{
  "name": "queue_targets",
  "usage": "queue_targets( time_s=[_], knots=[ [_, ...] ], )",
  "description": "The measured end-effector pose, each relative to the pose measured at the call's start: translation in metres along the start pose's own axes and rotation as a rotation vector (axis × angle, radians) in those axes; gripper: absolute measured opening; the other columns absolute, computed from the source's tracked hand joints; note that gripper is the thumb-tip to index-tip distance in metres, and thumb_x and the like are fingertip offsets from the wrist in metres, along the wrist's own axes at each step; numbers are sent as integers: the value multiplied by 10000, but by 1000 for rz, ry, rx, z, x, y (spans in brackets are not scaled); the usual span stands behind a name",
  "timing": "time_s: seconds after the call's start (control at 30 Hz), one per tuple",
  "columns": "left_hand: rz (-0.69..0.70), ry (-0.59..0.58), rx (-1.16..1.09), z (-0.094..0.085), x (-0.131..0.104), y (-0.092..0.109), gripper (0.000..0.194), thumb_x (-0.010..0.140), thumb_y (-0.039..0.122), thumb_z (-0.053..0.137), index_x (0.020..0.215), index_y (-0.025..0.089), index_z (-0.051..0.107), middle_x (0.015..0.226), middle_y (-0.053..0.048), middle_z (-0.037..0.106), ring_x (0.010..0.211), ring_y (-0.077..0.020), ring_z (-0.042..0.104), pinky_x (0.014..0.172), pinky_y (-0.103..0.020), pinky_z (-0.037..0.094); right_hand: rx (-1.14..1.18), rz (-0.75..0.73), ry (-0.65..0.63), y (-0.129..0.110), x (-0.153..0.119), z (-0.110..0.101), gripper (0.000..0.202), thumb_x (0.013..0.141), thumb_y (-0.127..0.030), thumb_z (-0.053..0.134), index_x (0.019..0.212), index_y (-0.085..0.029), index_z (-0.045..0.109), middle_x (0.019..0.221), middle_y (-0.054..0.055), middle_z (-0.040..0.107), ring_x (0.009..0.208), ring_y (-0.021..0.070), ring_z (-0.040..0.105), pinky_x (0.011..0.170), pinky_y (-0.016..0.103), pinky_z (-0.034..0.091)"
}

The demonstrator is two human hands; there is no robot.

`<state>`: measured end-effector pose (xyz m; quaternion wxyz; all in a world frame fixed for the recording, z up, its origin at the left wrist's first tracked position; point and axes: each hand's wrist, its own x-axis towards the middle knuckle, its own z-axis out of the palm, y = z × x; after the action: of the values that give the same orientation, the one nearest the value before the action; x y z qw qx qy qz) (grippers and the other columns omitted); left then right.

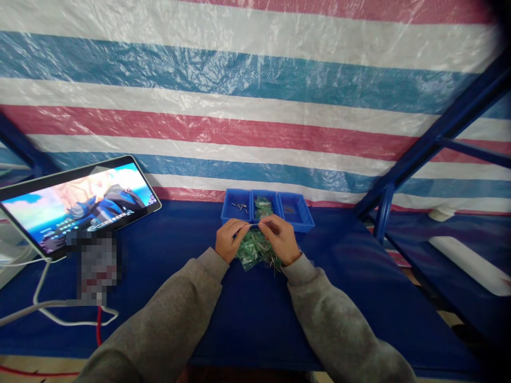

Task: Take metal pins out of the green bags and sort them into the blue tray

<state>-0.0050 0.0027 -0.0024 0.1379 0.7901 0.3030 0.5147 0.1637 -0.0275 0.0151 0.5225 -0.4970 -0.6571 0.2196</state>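
Note:
My left hand (230, 239) and my right hand (280, 238) meet over a pile of small clear-and-green plastic bags (251, 251). Both are closed in a pinch, and a thin, short metal-looking piece (254, 225) spans the gap between the fingertips. Its kind is too small to make out. Under my right hand, thin metal pieces (274, 261) stick out of the pile. Just beyond the fingers stand three joined blue bins: the left bin (227, 206) holds several small metal pins, the middle bin (263, 193) holds green bags, and the right bin (308, 217) has small dull pieces.
A tablet (88, 205) showing a video leans at the left of the blue table (175, 314). White and red cables (43, 306) lie before it, beside a blurred-out item (99, 271). A striped plastic sheet (255, 127) hangs behind. Blue metal posts (385, 213) rise at the right.

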Motion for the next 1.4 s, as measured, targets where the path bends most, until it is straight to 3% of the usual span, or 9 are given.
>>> queue_targets(
  time_s=[0.33,0.93,1.07,1.23,1.4],
  knots=[
    [56,120,1,-1,2,5,154,869,249,549,907,184,683,883,-61,697,841,-163,638,787,-319,525,-12,4,-37,0,-1,0,307,878,-420,471,713,-184,578,628,-9,535,593,125,482,547,229,364],
    [42,-63,-35,1,-3,2,270,929,204,405,1109,187,606,1048,-60,672,978,-160,622,877,-305,495,35,1,-125,2,0,0,273,876,-384,490,715,-183,582,598,-23,508,579,122,467,552,230,348],
    [31,-39,-29,3,-5,0,271,936,228,390,1086,167,608,994,-67,682,936,-158,634,853,-289,500,38,-3,-136,1,0,0,283,882,-380,485,709,-177,578,610,-16,509,581,119,453,544,227,334],
    [-22,-82,-49,5,-8,-3,297,952,255,347,1068,158,602,742,-21,671,712,-123,638,755,-247,503,47,-8,-147,0,0,1,286,879,-386,492,710,-172,580,610,-11,514,574,117,440,532,226,321],
    [-40,-103,-96,5,-6,1,327,960,280,307,1107,155,570,888,-50,668,723,-120,618,725,-240,496,64,-5,-152,1,0,2,283,881,-372,491,693,-176,570,622,-8,520,589,119,449,539,225,327]
  ],
)
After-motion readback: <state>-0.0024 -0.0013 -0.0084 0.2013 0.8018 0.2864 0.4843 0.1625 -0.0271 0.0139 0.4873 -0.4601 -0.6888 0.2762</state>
